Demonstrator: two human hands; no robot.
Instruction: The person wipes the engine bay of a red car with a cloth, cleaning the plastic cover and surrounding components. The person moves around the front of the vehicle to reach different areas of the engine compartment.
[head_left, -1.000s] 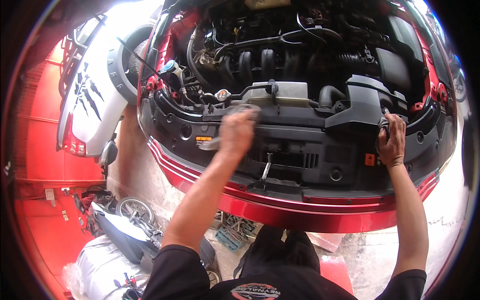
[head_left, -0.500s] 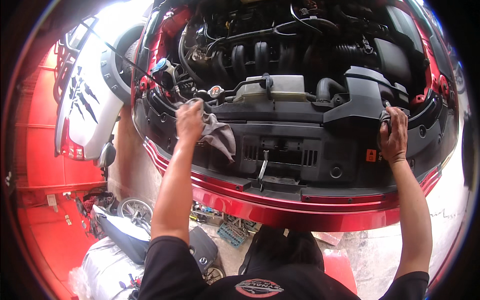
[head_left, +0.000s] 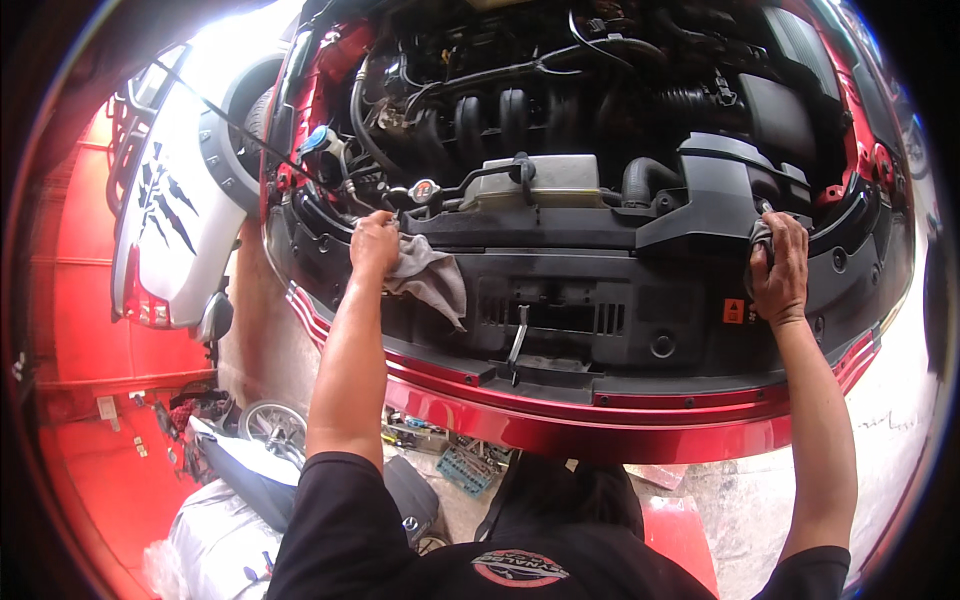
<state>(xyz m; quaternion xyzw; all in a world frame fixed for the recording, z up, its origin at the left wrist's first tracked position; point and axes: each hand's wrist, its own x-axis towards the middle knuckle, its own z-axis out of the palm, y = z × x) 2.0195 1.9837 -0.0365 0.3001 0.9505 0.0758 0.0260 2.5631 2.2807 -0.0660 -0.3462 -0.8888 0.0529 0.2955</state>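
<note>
My left hand (head_left: 374, 246) is closed on a grey cloth (head_left: 432, 280), whose loose end drapes over the black plastic panel (head_left: 470, 262) at the front of the engine bay. Just beyond that hand is the radiator cap (head_left: 424, 188). On the right, my right hand (head_left: 782, 268) curls round a second grey cloth (head_left: 762, 235), bunched under its fingers and mostly hidden. It rests on the same panel, beside the dark grey air duct (head_left: 715, 190) and an orange warning label (head_left: 734, 311).
A hood latch lever (head_left: 519, 343) sticks up at the panel's middle, behind the red bumper (head_left: 600, 432). A thin rod (head_left: 225, 100) slants across the left. Beyond stands a white vehicle (head_left: 180, 210). On the floor lie a socket set (head_left: 466, 470) and a dark cover (head_left: 412, 497).
My left hand has shifted slightly toward me with its cloth. My right hand stays at nearly the same place on the panel. The whole view has moved a little.
</note>
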